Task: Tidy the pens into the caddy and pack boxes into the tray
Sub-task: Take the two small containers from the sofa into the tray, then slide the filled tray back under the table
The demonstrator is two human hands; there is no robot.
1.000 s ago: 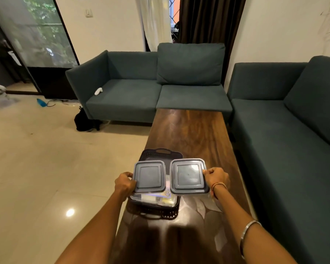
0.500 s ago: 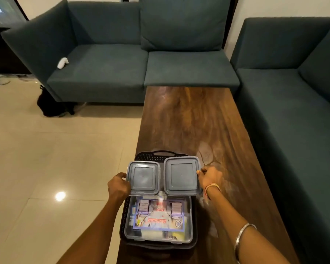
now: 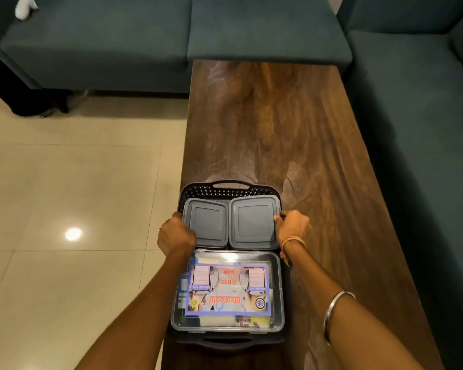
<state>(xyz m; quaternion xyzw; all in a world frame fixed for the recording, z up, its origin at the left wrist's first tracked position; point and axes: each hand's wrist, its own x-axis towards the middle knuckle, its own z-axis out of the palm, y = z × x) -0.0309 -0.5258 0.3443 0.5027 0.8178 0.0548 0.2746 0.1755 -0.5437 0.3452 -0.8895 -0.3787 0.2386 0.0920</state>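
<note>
A black perforated tray [image 3: 231, 188] lies at the near left edge of the wooden table [image 3: 291, 124]. Its near half holds a clear first aid box [image 3: 227, 291] with a printed label. Two grey-lidded square boxes sit side by side in the far half. My left hand [image 3: 175, 236] grips the outer edge of the left grey box [image 3: 205, 223]. On the outer edge of the right grey box [image 3: 254, 223] rests my right hand [image 3: 291, 227], gripping it. No pens or caddy are in view.
A teal sofa [image 3: 171, 36] runs along the far end of the table and another sofa section [image 3: 425, 129] along its right side. A white object [image 3: 24, 8] lies on the far sofa. Tiled floor is to the left, with a black bag [image 3: 19, 89] beside the sofa.
Both hands have lowered the two grey boxes from above the tray down into its far half, behind the first aid box. The camera has tilted downward.
</note>
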